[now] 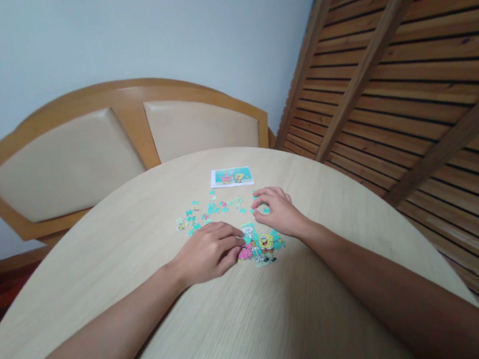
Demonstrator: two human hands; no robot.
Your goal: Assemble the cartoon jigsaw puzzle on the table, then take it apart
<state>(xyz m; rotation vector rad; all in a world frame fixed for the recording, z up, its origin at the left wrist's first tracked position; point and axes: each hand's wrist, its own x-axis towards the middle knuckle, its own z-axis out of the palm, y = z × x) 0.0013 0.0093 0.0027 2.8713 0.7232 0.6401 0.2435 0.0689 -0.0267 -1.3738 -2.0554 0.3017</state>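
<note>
A partly joined jigsaw puzzle [267, 248] lies flat on the table, showing a yellow square cartoon figure, a pale teal one and some pink. My left hand [211, 250] rests palm down at its left side, fingers stretched out and loosely bent, the fingertips covering the puzzle's left edge. Above the puzzle's upper right is my right hand [278, 211], its thumb and index finger curved with a gap between them. Teal puzzle pieces [266, 210] show through and beside that gap; I see none held. Loose puzzle pieces [213, 208] are scattered beyond my left hand.
A reference picture card [233, 177] with the same cartoon figures lies at the far side of the round wooden table [354, 234]. Behind it stands a wide padded bench back [127, 94] against a pale wall. A slatted wooden screen [420, 71] rises on the right.
</note>
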